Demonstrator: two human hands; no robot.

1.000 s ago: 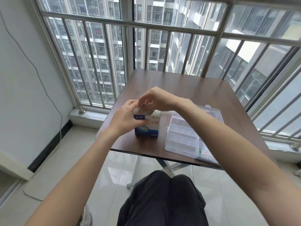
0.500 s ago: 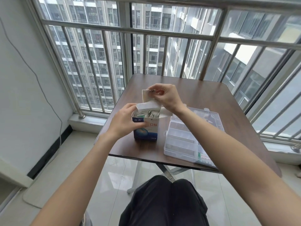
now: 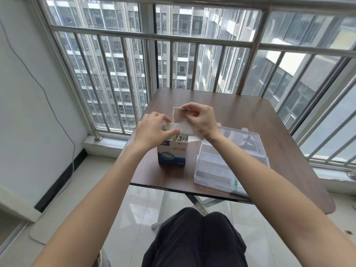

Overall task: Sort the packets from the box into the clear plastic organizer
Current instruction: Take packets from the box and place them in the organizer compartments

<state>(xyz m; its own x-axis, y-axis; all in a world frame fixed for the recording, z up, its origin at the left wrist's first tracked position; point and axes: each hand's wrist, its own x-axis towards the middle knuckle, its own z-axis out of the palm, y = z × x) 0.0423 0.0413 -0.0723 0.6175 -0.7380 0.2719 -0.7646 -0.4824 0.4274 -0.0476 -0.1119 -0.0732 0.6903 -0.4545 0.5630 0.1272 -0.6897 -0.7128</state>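
Note:
A blue and white cardboard box (image 3: 172, 155) stands upright on the brown table (image 3: 240, 112), near its left edge. Its top is open, and several packets (image 3: 181, 137) stand packed inside. My right hand (image 3: 201, 120) pinches the raised white lid flap (image 3: 177, 115) above the box. My left hand (image 3: 153, 130) grips the box's top left edge, thumb lying across the opening's front. The clear plastic organizer (image 3: 229, 162) lies flat to the right of the box, under my right forearm, with its lid down.
The table's near edge (image 3: 173, 186) is just in front of the box and organizer. A metal railing (image 3: 154, 35) and window run behind the table. My knees (image 3: 194, 237) are under the front edge. A cable (image 3: 57, 120) hangs on the left wall.
My right hand has pulled the lid flap up and back, so the box top is open and the packets show. My left hand slid from the box's side up to its top edge.

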